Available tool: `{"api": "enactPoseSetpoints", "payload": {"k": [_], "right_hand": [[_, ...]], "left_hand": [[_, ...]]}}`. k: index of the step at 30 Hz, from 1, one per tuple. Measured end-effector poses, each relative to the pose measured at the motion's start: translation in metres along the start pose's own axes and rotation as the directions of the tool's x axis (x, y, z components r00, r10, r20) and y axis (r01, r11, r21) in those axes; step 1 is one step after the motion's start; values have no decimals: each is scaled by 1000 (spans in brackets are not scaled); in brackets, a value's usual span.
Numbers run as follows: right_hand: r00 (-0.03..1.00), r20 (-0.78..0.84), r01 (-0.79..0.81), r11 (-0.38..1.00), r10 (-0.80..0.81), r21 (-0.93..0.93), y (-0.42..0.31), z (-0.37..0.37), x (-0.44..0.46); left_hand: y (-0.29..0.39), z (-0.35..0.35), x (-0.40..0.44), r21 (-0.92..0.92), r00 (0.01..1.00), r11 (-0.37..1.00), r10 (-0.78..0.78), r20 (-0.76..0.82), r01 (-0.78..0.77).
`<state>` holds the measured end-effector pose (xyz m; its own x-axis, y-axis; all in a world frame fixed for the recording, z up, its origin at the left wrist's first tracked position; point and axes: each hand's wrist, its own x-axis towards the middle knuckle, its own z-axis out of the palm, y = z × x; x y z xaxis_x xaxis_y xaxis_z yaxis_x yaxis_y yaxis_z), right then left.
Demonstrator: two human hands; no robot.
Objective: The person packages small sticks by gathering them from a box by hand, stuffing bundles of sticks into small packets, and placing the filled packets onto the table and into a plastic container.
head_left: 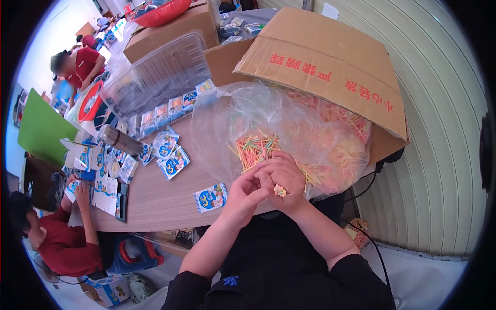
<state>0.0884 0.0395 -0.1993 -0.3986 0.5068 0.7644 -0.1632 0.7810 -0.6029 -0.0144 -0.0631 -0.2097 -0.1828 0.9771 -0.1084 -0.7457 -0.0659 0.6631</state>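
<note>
My right hand (287, 181) is wrapped round a small bundle of thin sticks (280, 190), whose ends show below its fingers. Touching it from the left is my left hand (248, 194), its fingers partly bent; whether it also grips the bundle is hidden. Just beyond both hands, loose pink, yellow and green sticks (258, 147) lie in the opening of a clear plastic bag (222, 119). More sticks fill the bag inside a cardboard box (330, 57) with red print. A blue and white packet (211, 198) rests on the table left of my hands.
Several packets (174, 163) lie farther left on the table (155, 201). Behind them stand a clear plastic bin (160, 77) and a metal flask (120, 140). A co-worker in red (67, 243) handles packets at the left; another person (85, 64) is farther back.
</note>
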Motion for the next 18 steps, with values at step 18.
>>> {"api": "enactPoseSetpoints", "payload": {"k": [18], "right_hand": [[999,7,-53,997,53,-57,3,-3,-1]], "left_hand": [[16,20,10,-25,988,994,-110,-106,108]]}}
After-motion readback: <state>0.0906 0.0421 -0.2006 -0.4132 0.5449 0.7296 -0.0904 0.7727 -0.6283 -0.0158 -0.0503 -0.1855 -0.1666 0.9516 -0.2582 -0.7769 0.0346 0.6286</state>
